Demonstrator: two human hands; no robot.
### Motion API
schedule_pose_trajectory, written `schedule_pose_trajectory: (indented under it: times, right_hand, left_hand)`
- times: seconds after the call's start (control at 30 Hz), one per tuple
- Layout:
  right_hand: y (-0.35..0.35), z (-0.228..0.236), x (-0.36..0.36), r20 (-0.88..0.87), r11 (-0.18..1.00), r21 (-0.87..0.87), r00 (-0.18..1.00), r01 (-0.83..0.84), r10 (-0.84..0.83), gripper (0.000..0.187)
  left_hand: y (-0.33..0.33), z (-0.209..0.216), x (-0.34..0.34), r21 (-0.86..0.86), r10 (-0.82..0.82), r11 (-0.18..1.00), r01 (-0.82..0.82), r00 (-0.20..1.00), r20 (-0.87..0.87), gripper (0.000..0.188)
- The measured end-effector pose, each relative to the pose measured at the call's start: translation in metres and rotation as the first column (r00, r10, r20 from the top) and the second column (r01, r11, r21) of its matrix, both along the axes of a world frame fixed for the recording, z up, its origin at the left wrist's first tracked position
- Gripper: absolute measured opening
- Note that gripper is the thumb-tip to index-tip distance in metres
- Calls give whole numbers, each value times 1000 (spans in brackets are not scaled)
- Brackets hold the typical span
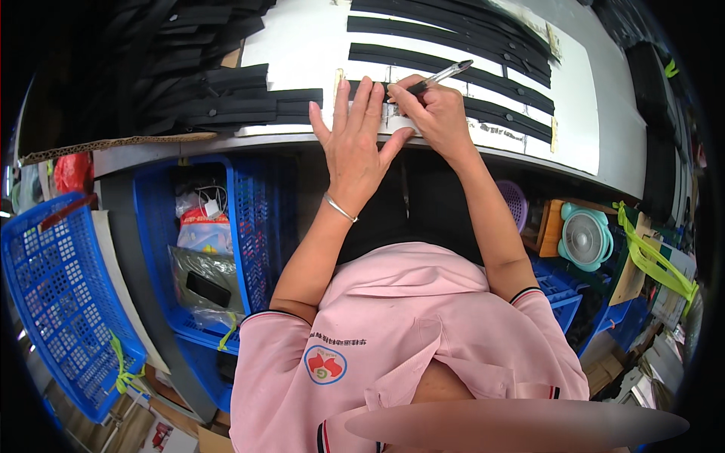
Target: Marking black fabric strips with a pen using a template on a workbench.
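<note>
My right hand [436,113] grips a clear-barrelled pen [450,72], its writing end down by the black strip under my fingers. Flat on that strip [495,115] and the white board [298,60] lies my left hand [355,132], fingers spread, thumb close to the right hand. More black strips [445,64] run in rows across the board beyond my hands, some carrying a small round dark spot. The pen's tip is hidden behind my right fingers.
Stacked black strips [204,98] cover the table's left side, above a cardboard edge [121,146]. Below stand a blue crate [236,249] with bags and a phone [208,289], and another blue basket [64,264]. A turquoise fan [586,237] and purple basket [513,202] are at right.
</note>
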State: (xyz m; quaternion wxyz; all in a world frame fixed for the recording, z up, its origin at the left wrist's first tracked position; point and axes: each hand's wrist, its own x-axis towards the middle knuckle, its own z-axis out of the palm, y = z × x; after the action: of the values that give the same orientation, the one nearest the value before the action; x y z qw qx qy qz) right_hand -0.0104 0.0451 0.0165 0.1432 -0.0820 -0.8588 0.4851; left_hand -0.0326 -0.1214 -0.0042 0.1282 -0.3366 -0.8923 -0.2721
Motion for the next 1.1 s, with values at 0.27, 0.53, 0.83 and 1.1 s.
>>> schedule_pose_trajectory:
  times: [0.27, 0.53, 0.83, 1.1]
  right_hand:
    - [4, -4, 0, -89, 990, 126, 993, -60, 72, 20]
    - [56, 21, 46, -153, 924, 28, 915, 382, -373, 19]
    - [71, 10, 50, 18, 945, 28, 945, 327, -327, 19]
    - [77, -11, 45, -191, 928, 210, 944, 307, -269, 20]
  left_hand:
    - [0, 1, -1, -17, -3, 1000, 3, 1000, -1, 71]
    - [-1, -2, 0, -39, -6, 999, 6, 1000, -6, 74]
    - [0, 0, 0, -70, -10, 998, 11, 1000, 11, 74]
    - [27, 13, 12, 30, -73, 997, 72, 997, 17, 66]
